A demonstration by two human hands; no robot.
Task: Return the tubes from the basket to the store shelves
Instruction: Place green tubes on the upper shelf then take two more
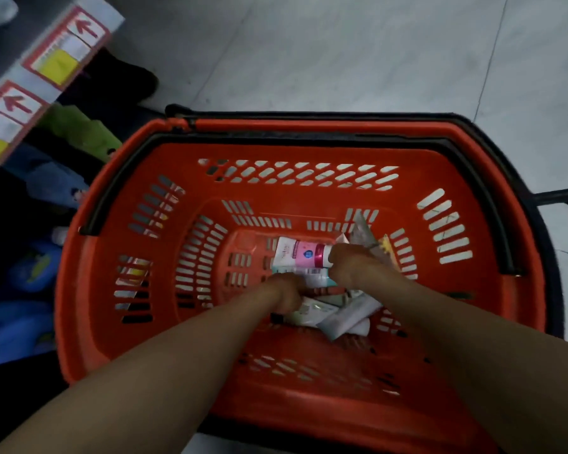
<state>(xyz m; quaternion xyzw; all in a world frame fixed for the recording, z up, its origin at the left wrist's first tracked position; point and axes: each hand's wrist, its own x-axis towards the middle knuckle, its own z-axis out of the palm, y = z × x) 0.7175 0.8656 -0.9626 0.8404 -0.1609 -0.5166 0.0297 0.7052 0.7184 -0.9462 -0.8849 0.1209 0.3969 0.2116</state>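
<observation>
A red plastic basket [309,152] with black handles stands on the floor below me. Several tubes lie heaped on its bottom. A white and pink tube [300,253] lies crosswise at the top of the heap. My right hand [354,263] is closed around its right end. Pale white and teal tubes [338,316] lie nearer to me. My left hand [286,290] is down in the heap with its fingers curled on a tube whose body is mostly hidden under the hand.
A store shelf edge [43,70] with red-arrow and yellow price labels runs along the upper left. Green and blue goods [79,132] sit on lower shelves beneath it. Grey tiled floor [374,54] lies beyond the basket.
</observation>
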